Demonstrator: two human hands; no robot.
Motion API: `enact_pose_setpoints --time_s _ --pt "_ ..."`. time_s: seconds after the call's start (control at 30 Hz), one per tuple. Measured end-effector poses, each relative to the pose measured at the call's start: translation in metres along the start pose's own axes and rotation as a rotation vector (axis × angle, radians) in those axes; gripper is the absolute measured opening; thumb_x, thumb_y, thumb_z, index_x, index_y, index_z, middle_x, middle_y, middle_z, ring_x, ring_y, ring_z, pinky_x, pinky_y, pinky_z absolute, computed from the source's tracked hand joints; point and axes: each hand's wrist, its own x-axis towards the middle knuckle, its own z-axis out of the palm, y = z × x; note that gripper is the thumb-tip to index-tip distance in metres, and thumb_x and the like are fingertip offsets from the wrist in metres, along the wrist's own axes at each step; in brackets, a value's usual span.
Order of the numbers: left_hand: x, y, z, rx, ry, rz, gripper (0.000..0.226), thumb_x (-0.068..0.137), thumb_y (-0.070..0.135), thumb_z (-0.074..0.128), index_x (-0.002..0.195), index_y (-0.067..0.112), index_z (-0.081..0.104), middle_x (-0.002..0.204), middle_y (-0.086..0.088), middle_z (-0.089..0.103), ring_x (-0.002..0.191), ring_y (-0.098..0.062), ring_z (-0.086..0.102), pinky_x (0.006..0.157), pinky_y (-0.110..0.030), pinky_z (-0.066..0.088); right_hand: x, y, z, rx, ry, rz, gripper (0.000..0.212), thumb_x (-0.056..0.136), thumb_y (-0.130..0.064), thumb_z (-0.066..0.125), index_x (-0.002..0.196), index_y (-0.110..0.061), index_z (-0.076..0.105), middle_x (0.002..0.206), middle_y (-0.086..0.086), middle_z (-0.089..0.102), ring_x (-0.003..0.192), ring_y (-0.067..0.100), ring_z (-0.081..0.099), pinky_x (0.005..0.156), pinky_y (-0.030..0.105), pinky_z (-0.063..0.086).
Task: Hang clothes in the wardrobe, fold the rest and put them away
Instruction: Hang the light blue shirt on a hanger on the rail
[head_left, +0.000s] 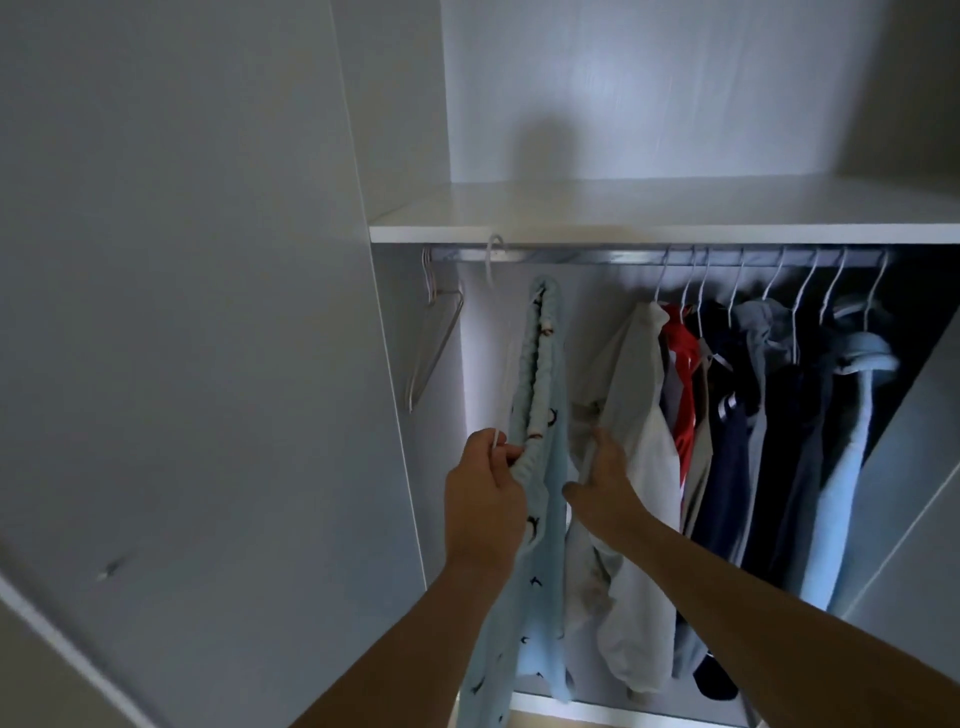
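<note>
You had two hands in view, the left hand (485, 499) and the right hand (605, 480). One rail (582, 255) ran under one shelf (649, 215). One light blue patterned garment (540, 467) hung apart on one white hanger (493, 260). About eight hangers with clothes (753, 415) crowded the right side. At least two bare hangers (434, 338) hung at the left end; their exact number could not be told.

Rail (571, 255) set under shelf (675, 208).
Empty hangers (434, 343) are hung far left; garments (753, 415) are crowded right.
</note>
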Motion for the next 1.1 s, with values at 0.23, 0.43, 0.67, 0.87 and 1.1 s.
enact_pose_setpoints --time_s 0.23,0.43,0.67,0.87,1.1 --pt "0.024 -0.037 0.048 0.055 0.000 -0.007 0.020 0.100 0.010 0.039 0.090 0.019 0.054 0.078 0.010 0.062 0.071 -0.006 0.059 0.059 -0.008 0.044 0.041 0.015 -0.007 0.011 -0.172 0.108 0.068 0.091 0.008 0.046 0.148 -0.013 0.016 0.133 0.004 0.040 0.103 0.014 0.046 0.059 0.012 0.042" --pt "0.052 -0.065 0.095 0.111 -0.060 -0.024 0.019 0.101 0.014 0.038 0.093 0.014 0.055 0.081 0.005 0.062 0.073 -0.010 0.059 0.060 -0.005 0.044 0.078 0.043 -0.017 -0.042 -0.205 0.110 0.064 0.094 0.003 0.044 0.149 -0.018 0.018 0.134 0.006 0.043 0.093 0.008 0.049 0.068 0.015 0.042" --pt "0.103 -0.067 0.148 0.147 -0.095 -0.059 0.014 0.097 0.006 0.042 0.100 0.007 0.055 0.089 0.002 0.060 0.064 -0.008 0.050 0.052 -0.008 0.042 0.136 0.060 -0.035 -0.132 -0.148 0.108 0.053 0.097 -0.003 0.035 0.145 -0.026 0.029 0.139 0.007 0.042 0.121 0.026 0.046 0.102 0.037 0.043" --pt "0.140 -0.062 0.186 0.222 -0.151 -0.062 0.024 0.095 0.005 0.046 0.118 0.008 0.052 0.106 -0.003 0.063 0.087 -0.015 0.060 0.074 -0.022 0.049 0.184 0.055 -0.061 0.037 -0.022 0.211 0.046 0.095 -0.001 0.037 0.137 -0.017 0.042 0.112 0.008 0.054 0.091 0.019 0.050 0.070 0.026 0.042" --pt "0.178 -0.051 0.228 0.217 -0.150 -0.071 0.022 0.095 0.005 0.044 0.115 0.007 0.053 0.092 -0.002 0.059 0.081 -0.016 0.058 0.064 -0.020 0.044 0.246 0.008 -0.118 0.029 0.168 -0.028 0.034 0.099 -0.006 0.036 0.130 -0.004 0.050 0.088 -0.002 0.050 0.082 0.009 0.052 0.069 0.018 0.041"
